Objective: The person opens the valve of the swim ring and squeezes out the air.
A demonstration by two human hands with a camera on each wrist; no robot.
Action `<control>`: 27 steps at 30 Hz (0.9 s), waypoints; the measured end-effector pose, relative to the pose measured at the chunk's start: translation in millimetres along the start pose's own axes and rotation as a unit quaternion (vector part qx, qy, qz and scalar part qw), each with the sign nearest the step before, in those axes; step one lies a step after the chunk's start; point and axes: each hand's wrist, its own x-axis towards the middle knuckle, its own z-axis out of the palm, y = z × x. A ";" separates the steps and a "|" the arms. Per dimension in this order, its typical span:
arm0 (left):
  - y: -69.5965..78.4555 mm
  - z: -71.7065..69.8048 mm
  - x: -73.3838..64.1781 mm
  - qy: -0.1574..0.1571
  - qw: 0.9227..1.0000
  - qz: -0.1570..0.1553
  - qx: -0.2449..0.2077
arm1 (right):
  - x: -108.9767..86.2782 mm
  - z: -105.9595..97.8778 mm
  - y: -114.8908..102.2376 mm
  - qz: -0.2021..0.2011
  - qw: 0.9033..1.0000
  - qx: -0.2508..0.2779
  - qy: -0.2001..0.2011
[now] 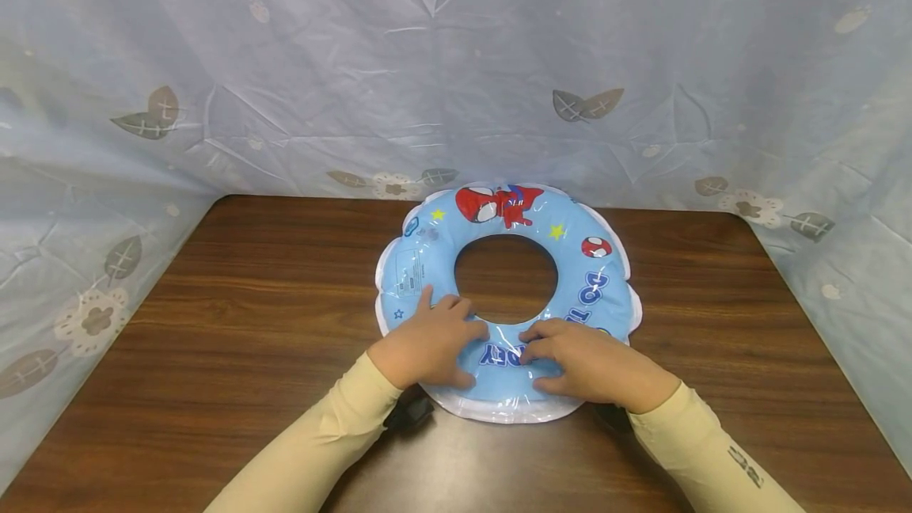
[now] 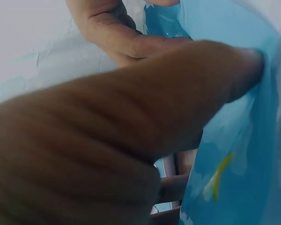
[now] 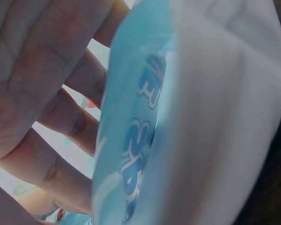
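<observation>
In the head view a light-blue inflatable swim ring [image 1: 427, 260] with a white scalloped edge lies on the table, printed with a red masked character, stars and blue letters. My left hand [image 1: 431, 343] rests on its near-left part, fingers spread. In the left wrist view the thumb [image 2: 192, 89] presses against the blue vinyl. On the near-right part, my right hand [image 1: 591, 359] touches the ring with fingers apart and lightly bent, their tips by the letters. The right wrist view has those fingers [image 3: 47, 164] reaching over the tube, with the fingertips hidden behind it.
The brown wood-grain table [image 1: 235, 323] runs up to a pale grey-blue curtain [image 1: 456, 77] with leaf and flower prints, which hangs behind and on both sides. Through the ring's hole the table top shows. A dark wrist device [image 1: 409, 410] sits under the left wrist.
</observation>
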 end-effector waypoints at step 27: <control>5.3 4.3 6.1 0.058 0.997 -0.037 -0.034 | -1.3 0.5 3.8 -0.009 1.000 -0.006 0.006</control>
